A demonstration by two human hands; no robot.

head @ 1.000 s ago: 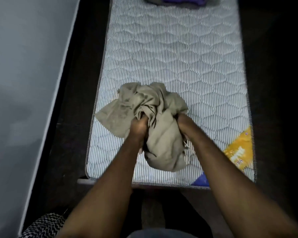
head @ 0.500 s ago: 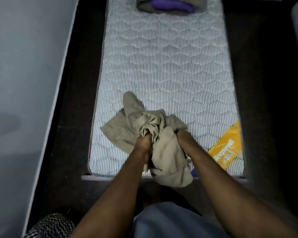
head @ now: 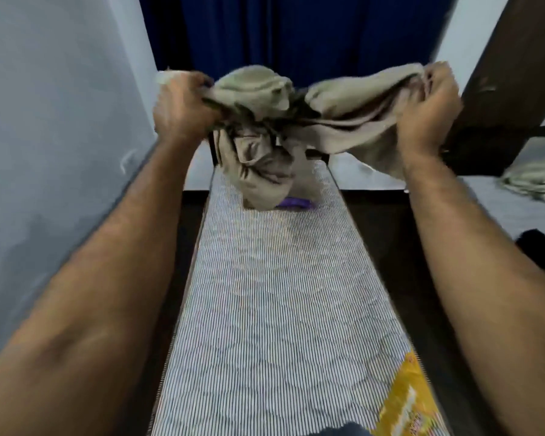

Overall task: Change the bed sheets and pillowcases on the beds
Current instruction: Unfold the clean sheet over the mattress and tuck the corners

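A crumpled beige bed sheet (head: 283,127) hangs in the air between my hands, high over the bare striped mattress (head: 274,294). My left hand (head: 183,105) grips one bunched end at the left. My right hand (head: 428,102) grips the other end at the right. The sheet's middle sags in a twisted lump toward the far end of the mattress. A purple item (head: 294,202) lies at the far end, mostly hidden behind the sheet.
A grey wall (head: 54,136) runs along the left. Dark blue curtains (head: 296,33) hang behind the bed. A dark wooden post (head: 504,89) stands at the right, with a second bed (head: 516,199) beyond. A yellow label (head: 406,401) marks the mattress's near right corner.
Both hands lifted the sheet off the mattress and spread apart, stretching it in the air. The view has tilted up toward the far end of the bed.
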